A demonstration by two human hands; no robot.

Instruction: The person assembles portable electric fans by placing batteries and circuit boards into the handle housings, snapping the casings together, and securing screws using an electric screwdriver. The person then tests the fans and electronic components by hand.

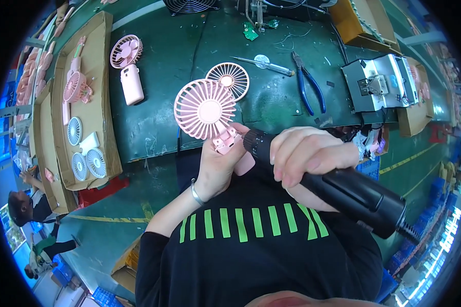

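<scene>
My left hand (pixel 213 169) is closed around the handle of a pink handheld fan (pixel 210 111), its round grille pointing away from me. My right hand (pixel 315 156) grips a black electric screwdriver (pixel 361 197) with a cord at its rear end. The screwdriver's front end meets the fan's neck beside my left fingers; its bit is hidden, so contact cannot be made out. Just beyond the held fan, a loose round pink grille (pixel 226 81) lies on the green table mat (pixel 174 66), partly covered by the fan.
Left on the mat lies another pink fan (pixel 133 84), beside a cardboard tray (pixel 110 130) of fan parts. Blue-handled pliers (pixel 307 87) and a hand screwdriver (pixel 277 67) lie beyond my right hand. A white-and-black device (pixel 379 84) stands at the right edge.
</scene>
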